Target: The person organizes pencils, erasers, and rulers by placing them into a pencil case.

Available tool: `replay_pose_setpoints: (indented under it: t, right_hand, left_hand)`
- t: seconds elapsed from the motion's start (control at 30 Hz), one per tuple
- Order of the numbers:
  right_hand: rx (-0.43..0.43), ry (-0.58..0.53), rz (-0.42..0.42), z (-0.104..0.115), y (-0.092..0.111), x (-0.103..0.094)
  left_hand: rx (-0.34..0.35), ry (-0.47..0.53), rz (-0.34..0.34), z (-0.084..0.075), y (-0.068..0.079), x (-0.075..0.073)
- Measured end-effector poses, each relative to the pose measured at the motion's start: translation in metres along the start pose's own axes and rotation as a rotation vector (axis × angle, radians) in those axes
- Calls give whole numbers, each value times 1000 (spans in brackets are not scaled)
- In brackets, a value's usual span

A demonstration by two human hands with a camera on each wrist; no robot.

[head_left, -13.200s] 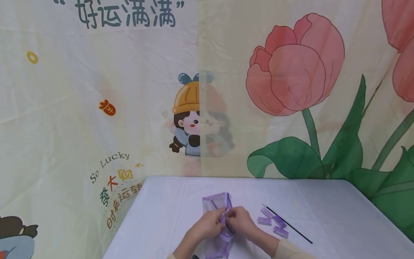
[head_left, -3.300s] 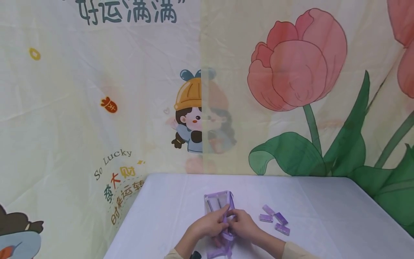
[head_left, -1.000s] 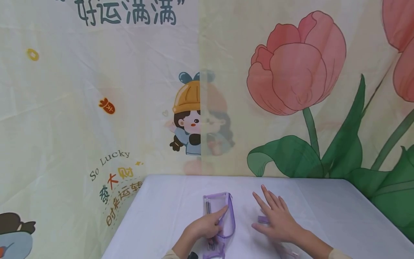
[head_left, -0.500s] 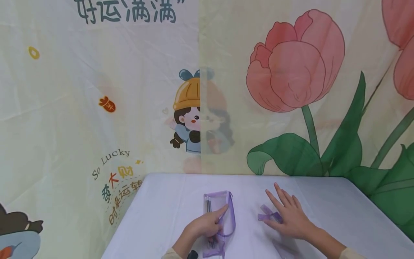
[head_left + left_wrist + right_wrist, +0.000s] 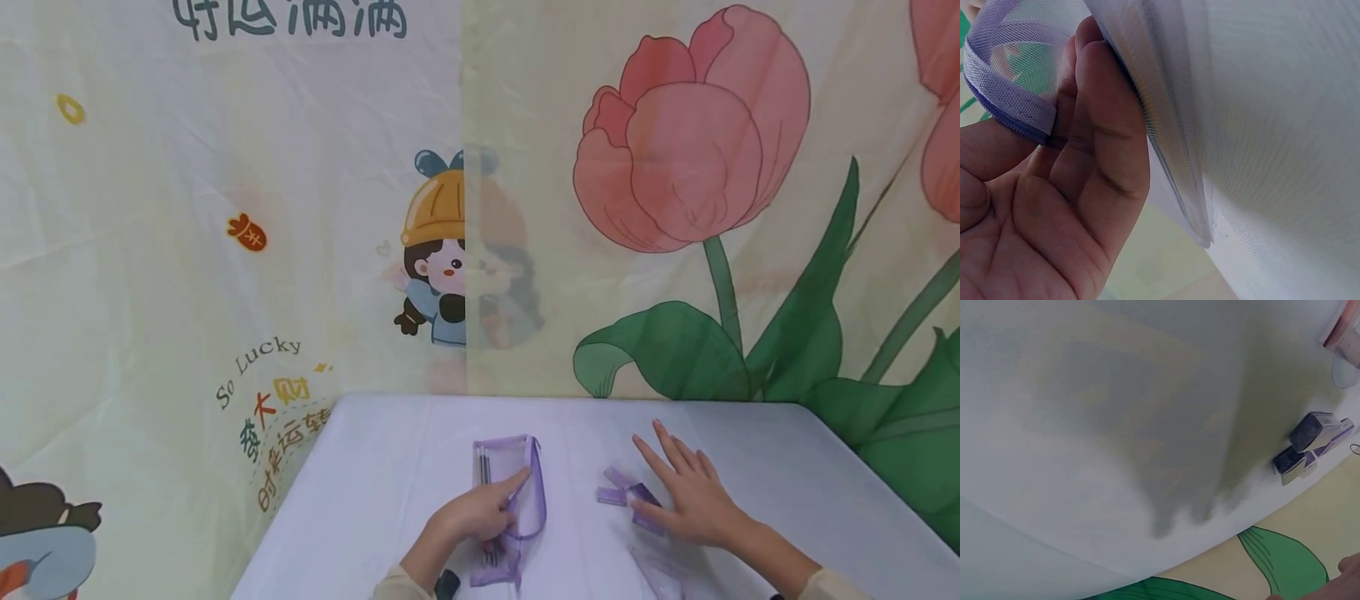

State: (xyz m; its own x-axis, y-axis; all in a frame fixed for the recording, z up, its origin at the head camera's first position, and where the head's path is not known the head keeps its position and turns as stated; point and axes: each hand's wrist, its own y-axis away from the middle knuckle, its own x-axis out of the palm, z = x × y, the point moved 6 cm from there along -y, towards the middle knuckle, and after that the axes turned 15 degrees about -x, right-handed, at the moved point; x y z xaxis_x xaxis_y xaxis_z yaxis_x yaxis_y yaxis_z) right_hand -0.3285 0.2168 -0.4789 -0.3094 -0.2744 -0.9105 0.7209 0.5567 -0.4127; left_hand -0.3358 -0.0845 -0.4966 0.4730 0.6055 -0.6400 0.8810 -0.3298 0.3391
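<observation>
A purple see-through mesh pencil case (image 5: 542, 500) stands on the table with its zip undone and several thin dark rods (image 5: 485, 467) inside along its left side. My left hand (image 5: 480, 510) grips the case, index finger stretched along it. In the left wrist view, the thumb and fingers hold the case's purple zip edge (image 5: 1007, 115). My right hand (image 5: 693, 496) is spread flat above the table, holding nothing. Its thumb is over some small purple boxes (image 5: 612, 496), partly covering them; the right wrist view shows the boxes (image 5: 1315, 431) grouped on the table.
A clear plastic packet (image 5: 656, 571) lies near the front, below the right hand. The white-covered table (image 5: 390, 467) ends at a printed cloth backdrop (image 5: 337, 208). A dark object (image 5: 447, 583) shows by the left wrist.
The long thin rod beside the boxes 13 seconds ago is gone from the table. My right hand has left the case and moved right, spreading its fingers. My left hand stays on the case.
</observation>
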Motion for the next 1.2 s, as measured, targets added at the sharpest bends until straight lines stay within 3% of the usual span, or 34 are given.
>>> replay_pose_setpoints:
  t: [0.23, 0.8, 1.2]
  right_hand:
    - [4, 3, -5, -14, -2, 0]
    - [104, -35, 125, -37, 3, 15]
    - [145, -95, 209, -41, 4, 29]
  left_hand:
    - [1, -18, -7, -1, -5, -4]
    - [15, -19, -13, -4, -8, -4]
    - [-9, 11, -12, -6, -10, 0]
